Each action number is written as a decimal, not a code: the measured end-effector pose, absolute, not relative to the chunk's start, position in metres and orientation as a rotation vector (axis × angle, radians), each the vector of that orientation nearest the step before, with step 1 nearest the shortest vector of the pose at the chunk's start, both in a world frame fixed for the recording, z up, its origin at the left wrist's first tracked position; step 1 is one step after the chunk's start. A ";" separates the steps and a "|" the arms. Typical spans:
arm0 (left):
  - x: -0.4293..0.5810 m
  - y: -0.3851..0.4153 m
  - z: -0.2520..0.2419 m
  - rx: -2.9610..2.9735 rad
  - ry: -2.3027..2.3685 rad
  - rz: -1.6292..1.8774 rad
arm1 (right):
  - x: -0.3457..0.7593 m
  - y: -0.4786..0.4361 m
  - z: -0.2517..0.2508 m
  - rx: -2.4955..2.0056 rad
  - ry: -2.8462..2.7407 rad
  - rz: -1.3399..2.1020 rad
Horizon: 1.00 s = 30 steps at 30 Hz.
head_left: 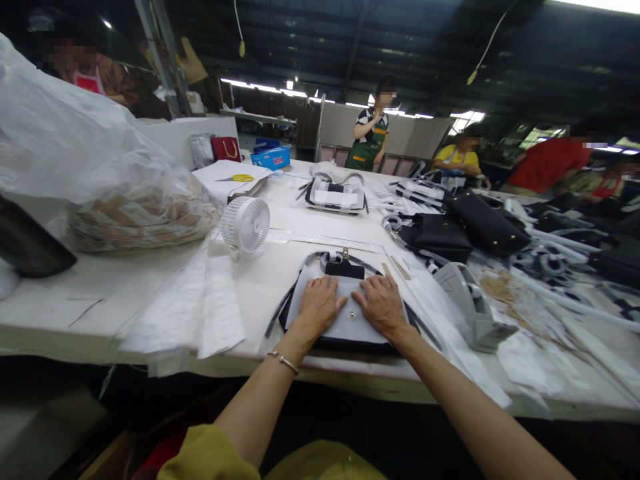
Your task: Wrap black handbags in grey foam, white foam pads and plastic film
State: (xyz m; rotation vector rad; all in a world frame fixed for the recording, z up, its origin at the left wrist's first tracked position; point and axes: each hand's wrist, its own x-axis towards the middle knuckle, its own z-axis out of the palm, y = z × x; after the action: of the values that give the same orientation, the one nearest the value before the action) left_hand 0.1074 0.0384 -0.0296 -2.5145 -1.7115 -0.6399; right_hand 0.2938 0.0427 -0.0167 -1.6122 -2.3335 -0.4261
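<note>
A black handbag (pixel 345 343) lies on the table right in front of me, with a pale grey sheet (pixel 345 327) spread over its front. My left hand (pixel 320 303) rests on the sheet's left half, fingers stretched out and flat. On the right half lies my right hand (pixel 383 303), also flat with fingers apart. Between the hands a small metal stud (pixel 352 315) shows through the sheet. A black flap tab (pixel 345 268) with a metal clasp sticks up beyond my fingertips. Wrapped straps curve around the bag's top and sides.
A white fan (pixel 246 225), yellow-handled scissors (pixel 243 178) and a big clear plastic bag (pixel 100 160) stand to the left. A grey tape dispenser (pixel 473 310) and several black handbags (pixel 487 223) lie to the right. Another wrapped bag (pixel 336 195) sits ahead. Co-workers are beyond the table.
</note>
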 end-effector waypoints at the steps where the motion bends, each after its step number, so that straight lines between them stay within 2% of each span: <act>1: 0.108 0.038 -0.029 -2.503 -1.720 -0.632 | 0.293 0.043 -0.016 -1.547 -2.379 -0.423; 4: 0.108 0.037 -0.029 -2.480 -1.731 -0.604 | 0.294 0.048 -0.020 -1.402 -2.490 -0.359; 9: 0.109 0.036 -0.027 -2.454 -1.731 -0.561 | 0.298 0.055 -0.032 -1.423 -2.512 -0.246; 30: 0.107 0.044 -0.027 -2.388 -1.658 -0.593 | 0.292 0.049 -0.018 -1.598 -2.491 -0.234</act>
State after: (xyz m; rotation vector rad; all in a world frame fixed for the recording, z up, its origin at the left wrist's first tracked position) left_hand 0.1065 0.0437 -0.0275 -2.3883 -1.6581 -0.5932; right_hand 0.2922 0.0486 -0.0179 -1.5975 -2.4911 -0.2343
